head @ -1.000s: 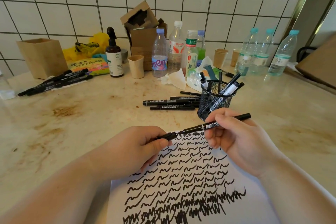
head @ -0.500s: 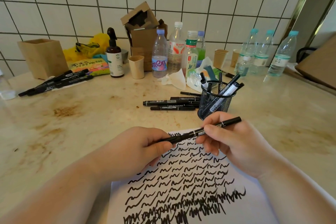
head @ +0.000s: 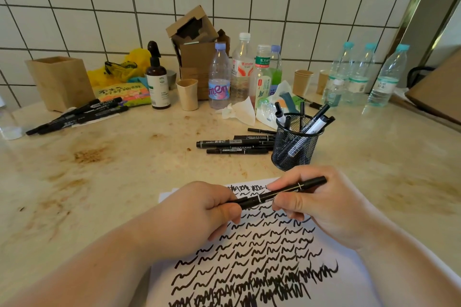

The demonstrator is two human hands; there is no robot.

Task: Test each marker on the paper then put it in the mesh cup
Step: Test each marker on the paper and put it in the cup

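The left hand (head: 199, 214) hides the marker's (head: 282, 194) near end; the paper (head: 349, 289) runs off the bottom edge; small bottle labels (head: 262, 60) are unreadable.

Mesh cup (head: 295, 147) behind paper (head: 349, 279)

Black marker (head: 279, 194) above scribbled paper (head: 349, 281), mesh cup (head: 295, 149) holding markers
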